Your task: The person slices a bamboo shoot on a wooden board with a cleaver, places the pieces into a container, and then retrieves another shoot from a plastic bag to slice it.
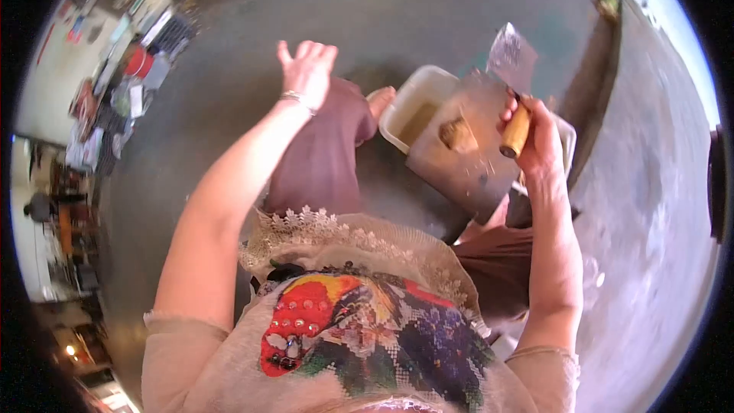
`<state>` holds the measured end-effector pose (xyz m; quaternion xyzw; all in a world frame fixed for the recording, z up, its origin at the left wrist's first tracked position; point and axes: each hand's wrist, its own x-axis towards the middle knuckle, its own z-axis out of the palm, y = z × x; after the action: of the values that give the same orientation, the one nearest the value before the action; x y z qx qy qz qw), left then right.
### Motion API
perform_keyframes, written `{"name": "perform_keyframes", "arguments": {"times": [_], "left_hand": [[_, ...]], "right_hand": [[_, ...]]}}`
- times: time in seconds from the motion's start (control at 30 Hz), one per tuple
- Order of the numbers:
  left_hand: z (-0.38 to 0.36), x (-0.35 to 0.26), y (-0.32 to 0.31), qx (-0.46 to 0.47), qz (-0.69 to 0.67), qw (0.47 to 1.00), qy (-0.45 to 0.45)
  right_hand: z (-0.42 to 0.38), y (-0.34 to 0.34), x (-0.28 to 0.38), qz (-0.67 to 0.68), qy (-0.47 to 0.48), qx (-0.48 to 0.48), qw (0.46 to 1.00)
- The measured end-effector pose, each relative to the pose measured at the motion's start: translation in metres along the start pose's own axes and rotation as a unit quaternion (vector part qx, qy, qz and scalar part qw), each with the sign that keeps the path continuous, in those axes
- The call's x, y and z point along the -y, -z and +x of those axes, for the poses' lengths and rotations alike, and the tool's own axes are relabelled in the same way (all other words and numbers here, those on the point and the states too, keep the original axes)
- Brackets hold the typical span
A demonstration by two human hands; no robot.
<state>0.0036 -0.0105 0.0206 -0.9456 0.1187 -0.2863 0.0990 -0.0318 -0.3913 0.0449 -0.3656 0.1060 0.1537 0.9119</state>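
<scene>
While the right hand is grasping the wooden handle of 1 cleaver, its fingers closed around it, the broad blade is pointing forward, away from the body, and the handle's butt is facing back toward the torso. The tool's long axis is running roughly front to back, with the cleaver hovering by the far right corner of a dark flat board. That board is lying slanted across a pale tub, and 1 brown lump is resting on it, left of the handle. A pale rim is showing beyond the board's right side. The left hand is hanging released above the brown trouser leg, its thumb apart from loosely bent fingers, well apart from the board.
</scene>
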Motion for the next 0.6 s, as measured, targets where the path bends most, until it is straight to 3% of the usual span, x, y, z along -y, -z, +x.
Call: {"name": "perform_keyframes", "arguments": {"times": [0.13, 0.2, 0.27, 0.3, 0.4, 0.43, 0.47, 0.53, 0.6], "left_hand": [[0.004, 0.01, 0.002, 0.039, 0.013, 0.999, -0.013], [0.012, 0.012, 0.009, 0.04, 0.028, 0.998, -0.049], [0.023, 0.004, 0.024, 0.093, 0.045, 0.992, -0.065], [0.027, -0.001, 0.027, 0.145, 0.067, 0.984, -0.075], [0.034, -0.043, 0.012, 0.101, -0.023, 0.986, -0.13], [0.035, -0.067, 0.008, 0.131, -0.032, 0.981, -0.142], [0.03, -0.094, 0.003, 0.162, -0.041, 0.973, -0.158], [0.006, -0.139, -0.029, 0.127, -0.137, 0.964, -0.188], [-0.015, -0.178, -0.051, 0.174, -0.231, 0.94, -0.179]], "right_hand": [[-0.007, 0.025, 0.005, 0.024, -0.003, -0.029, 0.999], [-0.002, 0.058, 0.006, 0.123, -0.088, 0.001, 0.989], [-0.02, 0.04, -0.007, -0.019, -0.03, -0.111, 0.993], [-0.028, 0.034, -0.009, -0.077, 0.016, -0.111, 0.991], [-0.042, 0.017, -0.011, -0.196, 0.114, -0.12, 0.966], [-0.045, 0.015, -0.01, -0.251, 0.169, -0.127, 0.945], [-0.044, 0.02, -0.011, -0.25, 0.173, -0.133, 0.943], [-0.039, 0.036, -0.02, -0.299, 0.119, -0.143, 0.936], [-0.041, 0.046, -0.028, -0.371, 0.092, -0.169, 0.908]]}}
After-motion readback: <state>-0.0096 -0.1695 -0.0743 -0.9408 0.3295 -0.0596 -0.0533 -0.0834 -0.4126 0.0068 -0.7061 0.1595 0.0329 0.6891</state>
